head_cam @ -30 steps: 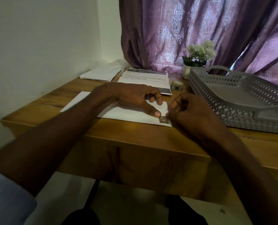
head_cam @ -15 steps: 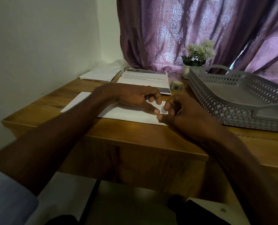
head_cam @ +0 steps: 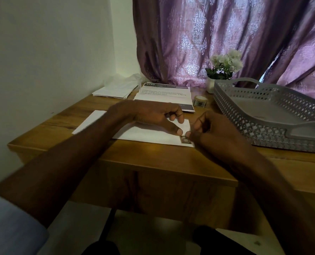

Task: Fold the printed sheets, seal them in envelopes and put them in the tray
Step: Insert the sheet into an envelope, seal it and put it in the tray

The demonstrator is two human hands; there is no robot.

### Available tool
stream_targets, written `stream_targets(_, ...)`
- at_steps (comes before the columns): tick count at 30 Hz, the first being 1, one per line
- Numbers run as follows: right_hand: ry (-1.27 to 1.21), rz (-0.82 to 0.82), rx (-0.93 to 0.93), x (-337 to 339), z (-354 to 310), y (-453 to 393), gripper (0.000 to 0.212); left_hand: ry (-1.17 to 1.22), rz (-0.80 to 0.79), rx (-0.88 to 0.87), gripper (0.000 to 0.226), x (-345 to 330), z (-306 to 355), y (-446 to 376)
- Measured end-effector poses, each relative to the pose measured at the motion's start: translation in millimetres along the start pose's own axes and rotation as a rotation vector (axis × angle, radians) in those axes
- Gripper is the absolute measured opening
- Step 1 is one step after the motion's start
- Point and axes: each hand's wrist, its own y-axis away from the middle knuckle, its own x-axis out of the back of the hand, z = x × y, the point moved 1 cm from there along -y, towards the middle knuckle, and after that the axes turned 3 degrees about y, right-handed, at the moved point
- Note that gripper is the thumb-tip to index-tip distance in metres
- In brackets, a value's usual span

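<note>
Envelope (head_cam: 149,133), white, lies flat on the wooden tabletop (head_cam: 153,157) near its front edge, long side toward you. A small dark patterned sticker (head_cam: 185,140) sits on its near right corner.

Your left hand (head_cam: 158,116) rests on the envelope's right half, fingers curled under at the knuckles, thumb stretched out and pressing the paper just left of the sticker. It holds the envelope down rather than gripping it.

Your right hand (head_cam: 213,129) sits at the envelope's right end, fingers curled in, thumb and forefinger tips brought together right above the sticker and almost touching your left thumb. Whether they pinch the sticker's edge or only press beside it, the picture is too blurred to tell.

Printed sheets (head_cam: 165,94), a stack with a dark header band and lines of text, lie behind your left hand toward the back of the tabletop.

Spare envelopes (head_cam: 116,91), a white stack in loose clear wrapping, lie in the back left corner by the wall.

Sticker roll (head_cam: 200,101), small and round, stands between the printed sheets and the tray.

Tray (head_cam: 245,115), grey plastic with perforated walls and arched handles, stands on the right of the tabletop, near your right hand but apart from it.

Flower pot (head_cam: 210,84), white, with white blossoms, stands behind the tray against the purple patterned curtain (head_cam: 217,34).
</note>
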Motion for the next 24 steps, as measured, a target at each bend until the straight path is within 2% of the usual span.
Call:
stream_targets(4, 0.056, 0.012, -0.019, 1.4, -2.9, -3.7, 0.013, 0.042, 0.094, -0.008, 0.065, -7.2, -4.2, 1.7)
stream_targets(8, 0.096, 0.071, -0.018, -2.0, -2.9, -5.0, 0.011, 0.012, 0.139, -0.002, 0.071, -8.7, -1.4, 2.7)
stream_targets(11, 0.017, 0.057, -0.003, -1.8, -0.1, -3.3, 0.010, 0.007, 0.109, -0.017, 0.059, -9.4, -0.2, 1.3)
stream_targets(13, -0.040, -0.003, 0.012, -1.3, -0.2, -0.8, 0.022, 0.033, 0.023, -0.035, 0.044, -9.1, 1.3, -0.3)
stream_targets(15, 0.014, -0.061, 0.032, -0.5, -1.9, -1.0, 0.027, 0.039, 0.005, -0.049, 0.034, -7.9, 3.8, -0.9)
stream_targets(20, 0.013, -0.234, 0.027, 9.8, -5.9, 0.3, 0.018, 0.048, 0.011, -0.074, 0.032, -7.7, 2.2, -3.0)
stream_targets(22, -0.074, -0.223, -0.012, 9.2, -4.0, -1.0, 0.023, 0.053, 0.009, -0.082, 0.034, -8.1, 1.2, -3.7)
stream_targets(24, -0.054, -0.147, -0.007, 2.6, -2.4, -3.3, 0.029, 0.057, 0.011, -0.084, 0.032, -8.3, 1.8, -2.8)
